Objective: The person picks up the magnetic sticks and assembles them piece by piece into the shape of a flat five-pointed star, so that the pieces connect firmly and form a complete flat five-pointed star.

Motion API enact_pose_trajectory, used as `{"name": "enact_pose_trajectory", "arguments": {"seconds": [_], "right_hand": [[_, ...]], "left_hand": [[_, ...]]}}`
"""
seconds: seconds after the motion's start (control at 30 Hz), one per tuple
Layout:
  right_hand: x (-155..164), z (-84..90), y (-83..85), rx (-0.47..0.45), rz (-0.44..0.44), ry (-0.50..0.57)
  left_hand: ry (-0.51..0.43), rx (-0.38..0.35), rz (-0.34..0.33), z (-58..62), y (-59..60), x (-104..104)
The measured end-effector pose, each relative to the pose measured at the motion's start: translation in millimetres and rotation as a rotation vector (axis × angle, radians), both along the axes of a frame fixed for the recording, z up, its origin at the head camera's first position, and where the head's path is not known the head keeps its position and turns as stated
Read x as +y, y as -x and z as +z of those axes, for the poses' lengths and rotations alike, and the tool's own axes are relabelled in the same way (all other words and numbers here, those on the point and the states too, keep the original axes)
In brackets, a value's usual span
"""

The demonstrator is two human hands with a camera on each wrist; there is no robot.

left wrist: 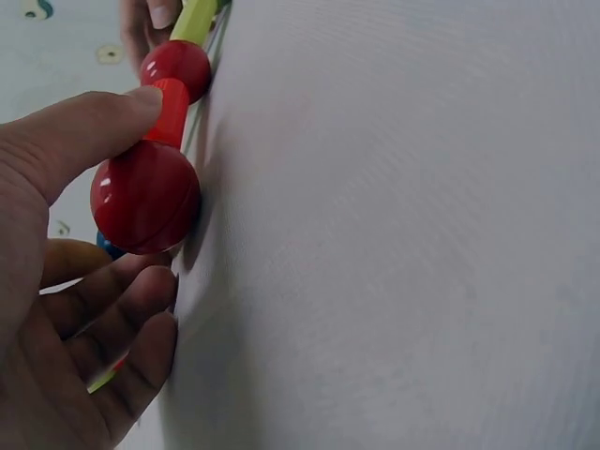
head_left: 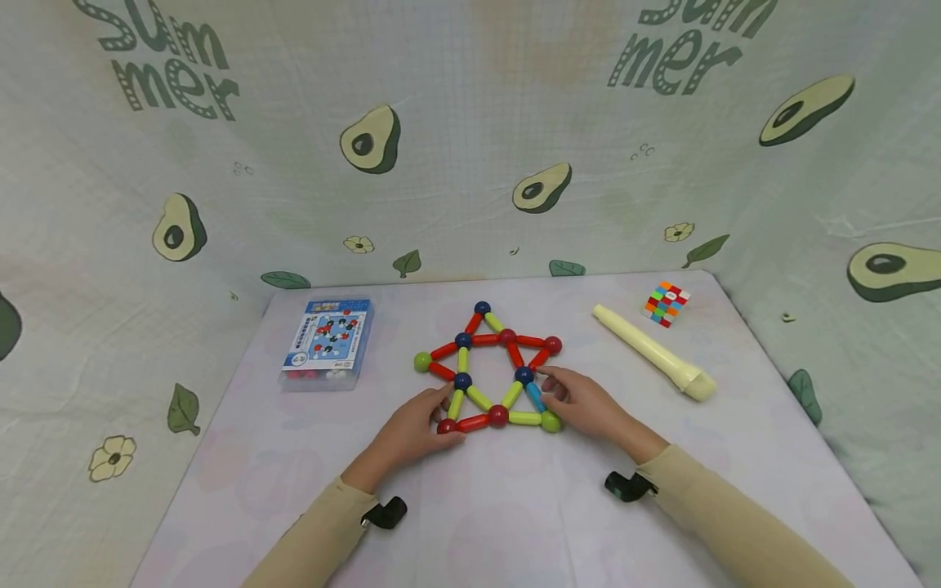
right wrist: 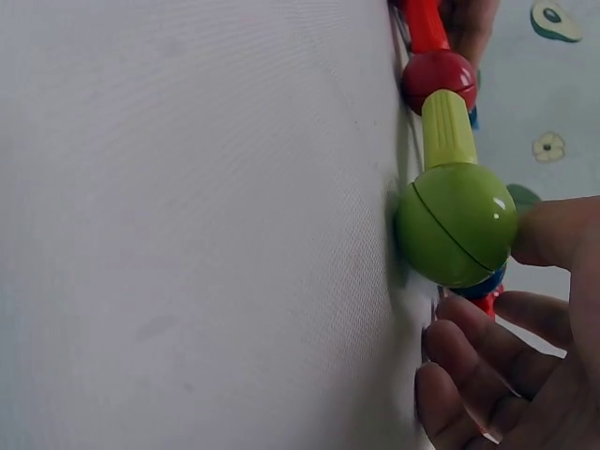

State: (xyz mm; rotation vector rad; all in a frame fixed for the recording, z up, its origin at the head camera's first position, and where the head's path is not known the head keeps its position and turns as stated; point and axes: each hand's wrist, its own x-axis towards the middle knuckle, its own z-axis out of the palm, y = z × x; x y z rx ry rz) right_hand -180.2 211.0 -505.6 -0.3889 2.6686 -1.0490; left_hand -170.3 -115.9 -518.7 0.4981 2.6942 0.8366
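A six-pointed star [head_left: 485,340] of short red, yellow-green and blue rods joined by coloured balls lies flat on the table. My left hand [head_left: 413,426] grips its near left corner. In the left wrist view the thumb presses a red rod [left wrist: 170,114] beside a red ball [left wrist: 145,197], with fingers curled behind. My right hand [head_left: 584,402] holds the near right corner, thumb and index finger around the blue rod [head_left: 535,397] and the dark blue ball [head_left: 524,375]. In the right wrist view the thumb is right at the green ball [right wrist: 457,225], the other fingers bent below.
A clear plastic box [head_left: 327,343] with a blue printed label stands at the left. On the right lie a pale yellow stick-like object [head_left: 650,349] with a wider end and, farther back, a colourful puzzle cube [head_left: 666,304]. An avocado-print cloth [head_left: 456,220] hangs behind the table.
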Motion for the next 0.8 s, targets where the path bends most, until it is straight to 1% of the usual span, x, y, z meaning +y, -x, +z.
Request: {"name": "enact_pose_trajectory", "arguments": {"seconds": [0.17,0.4,0.8], "right_hand": [[-6.6,-1.1,2.5,0.008,0.021,0.008],[-10.0,-3.7,6.4,0.019,0.018,-0.001],[-10.4,-2.6,9.0,0.023,0.034,-0.004]], "left_hand": [[0.022,0.009,-0.006,-0.4,-0.7,1.1],[0.010,0.007,-0.021,1.0,-0.4,1.2],[-0.001,0.003,-0.012,-1.4,3.4,-0.4]]}}
